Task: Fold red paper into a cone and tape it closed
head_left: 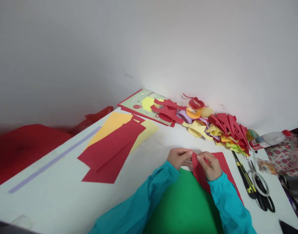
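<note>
Between my two hands is a piece of red paper (199, 170), pinched at its top edge. My left hand (178, 157) grips its upper left corner between thumb and fingers. Just beside it, my right hand (210, 165) pinches the same edge with thumb and forefinger. Under my right hand and sleeve lies a larger red sheet (228, 170) on the white table. A green surface (185, 201) shows between my forearms; I cannot tell whether it is paper or clothing. My palms are partly turned away from view.
Red, yellow and orange sheets (114, 146) overlap at left, near a purple strip (53, 161). Cut paper shapes (226, 128) pile along the wall. At right are a utility knife (246, 178), a tape roll (260, 184), black-handled scissors (265, 201) and a plastic bottle (269, 139).
</note>
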The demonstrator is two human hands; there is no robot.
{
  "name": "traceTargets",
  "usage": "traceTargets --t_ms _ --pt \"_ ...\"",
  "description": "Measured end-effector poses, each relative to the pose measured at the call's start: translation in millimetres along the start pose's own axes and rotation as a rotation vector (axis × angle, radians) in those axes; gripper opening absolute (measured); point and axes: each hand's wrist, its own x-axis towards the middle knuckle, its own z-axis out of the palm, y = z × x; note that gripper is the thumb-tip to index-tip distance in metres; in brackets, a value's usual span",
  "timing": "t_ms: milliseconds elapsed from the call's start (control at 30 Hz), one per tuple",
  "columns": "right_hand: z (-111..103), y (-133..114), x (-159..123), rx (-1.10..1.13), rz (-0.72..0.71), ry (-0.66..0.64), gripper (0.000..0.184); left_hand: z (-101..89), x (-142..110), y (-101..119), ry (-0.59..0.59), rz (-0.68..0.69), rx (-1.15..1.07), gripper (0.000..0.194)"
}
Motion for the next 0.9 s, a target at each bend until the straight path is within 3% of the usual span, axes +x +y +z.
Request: traceTargets --t_ms 433,500,600,733,833,900 --pt "8 14 0 -0.065 -0.019 0.002 0.026 -1.7 0 0 0.120 0.061 0.073 0.039" --pt "9 25 -2 -0.163 -0.066 0.052 0.026 -4.8 3 -2 0.175 0.107 0.119 0.033" --pt "10 49 -12 -0.389 -0.120 0.112 0.042 -15.4 13 -3 0.270 0.188 0.219 0.025" --pt "2 83 -34 -0.671 -0.008 0.152 0.049 -33.6 23 1 0.397 0.296 0.390 0.021" --pt "-9 103 -50 -0.730 0.069 0.211 0.051 -36.8 21 1 0.406 0.481 0.602 0.028" --pt "-15 113 -57 -0.726 0.069 0.235 0.049 -32.0 14 -5 0.253 0.812 1.029 0.024"
